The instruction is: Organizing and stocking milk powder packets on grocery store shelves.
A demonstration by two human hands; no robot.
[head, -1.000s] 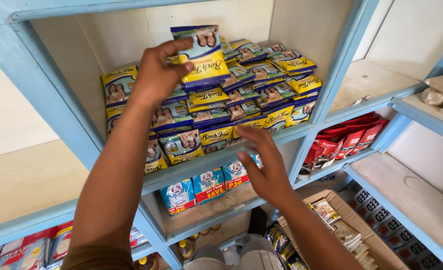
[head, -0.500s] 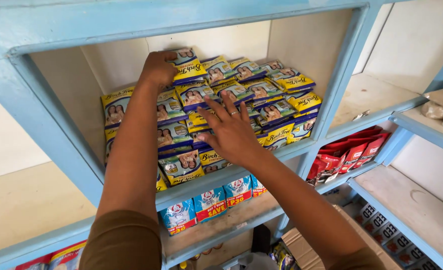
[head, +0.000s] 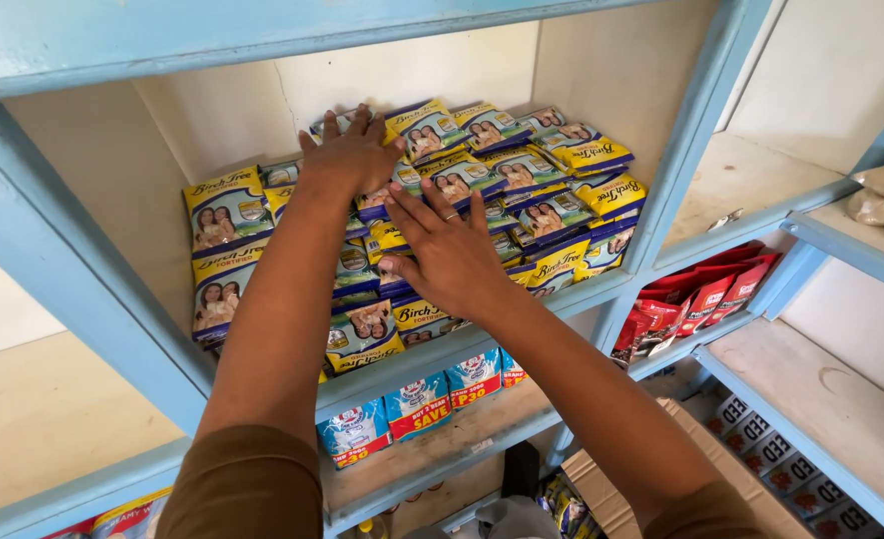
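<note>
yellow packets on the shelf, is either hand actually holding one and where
Neither hand grips one. The left hand lies flat on top of the stacked yellow packets, and the right hand presses open-palmed against the front of the pile.

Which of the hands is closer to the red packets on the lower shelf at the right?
Right. The right hand lies flat on the yellow packets, nearer the red packets. The left hand rests higher and farther left.
</note>
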